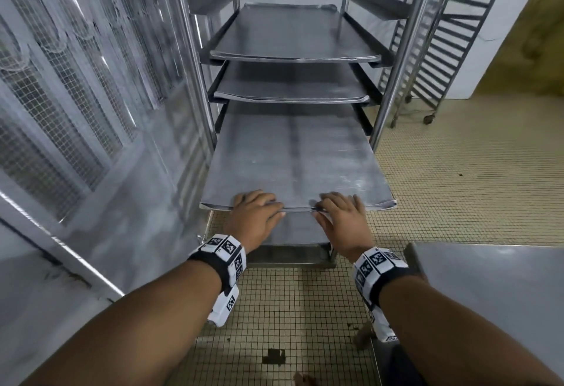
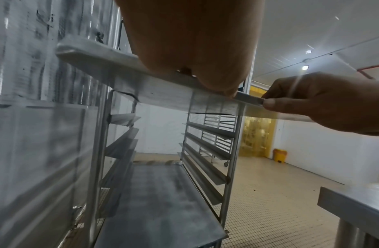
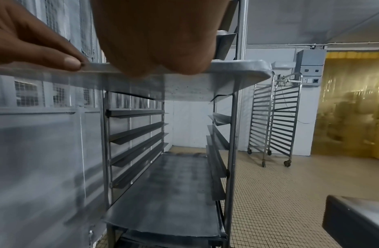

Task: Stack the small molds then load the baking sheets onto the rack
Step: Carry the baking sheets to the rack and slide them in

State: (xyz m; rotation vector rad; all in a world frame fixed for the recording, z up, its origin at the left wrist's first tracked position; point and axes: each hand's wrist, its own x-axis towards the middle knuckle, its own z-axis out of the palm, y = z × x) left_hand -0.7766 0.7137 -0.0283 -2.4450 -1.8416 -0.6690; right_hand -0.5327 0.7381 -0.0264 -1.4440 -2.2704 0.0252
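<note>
A grey baking sheet [image 1: 293, 165] lies half inside the steel rack [image 1: 396, 80], its near end sticking out towards me. My left hand [image 1: 256, 207] grips the sheet's near edge left of centre, fingers on top. My right hand [image 1: 341, 211] grips the same edge right of centre. In the left wrist view the right hand [image 2: 324, 102] pinches the rim of the sheet [image 2: 163, 94] with its thumb. Two more sheets [image 1: 293, 34] [image 1: 293, 86] sit fully in on higher rails. Another sheet [image 1: 293, 230] lies at the rack's bottom. No small molds are in view.
A steel wall with mesh panels [image 1: 76, 110] runs close along the rack's left side. An empty wheeled rack [image 1: 442, 49] stands at the back right. A steel table [image 1: 488, 278] juts in at my right. A yellow strip curtain [image 3: 354, 109] hangs far right, over a tiled floor.
</note>
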